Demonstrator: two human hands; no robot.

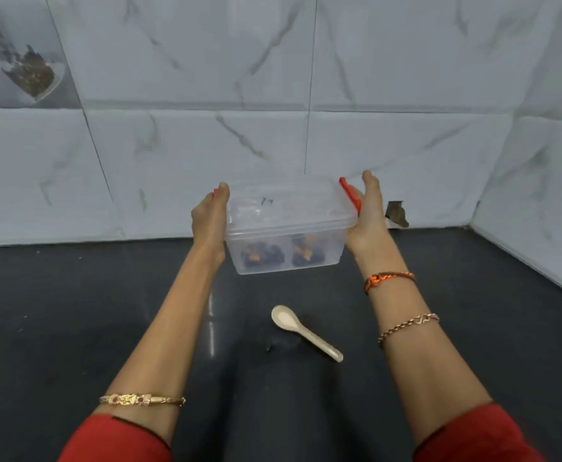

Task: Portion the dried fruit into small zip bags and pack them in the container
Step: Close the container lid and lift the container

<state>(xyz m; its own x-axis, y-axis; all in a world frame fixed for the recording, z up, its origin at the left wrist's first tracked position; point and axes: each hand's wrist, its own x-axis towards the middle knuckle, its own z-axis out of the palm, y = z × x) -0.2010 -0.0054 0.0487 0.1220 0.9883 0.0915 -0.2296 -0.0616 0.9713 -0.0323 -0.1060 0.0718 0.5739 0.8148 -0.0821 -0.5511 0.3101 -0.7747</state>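
Note:
A clear plastic container (286,241) with its lid (289,208) on and red side clips (351,195) is held between both hands over the black counter, near the back wall. My left hand (211,218) presses its left side and my right hand (368,211) presses its right side by the red clip. Through the clear wall two small bags of dark dried fruit (262,256) (306,250) show on the bottom.
A cream plastic spoon (306,333) lies on the black counter (72,328) in front of the container. White marble-look tiles (172,145) form the back wall and the right side wall. A dark chipped spot (397,213) marks the wall base to the right.

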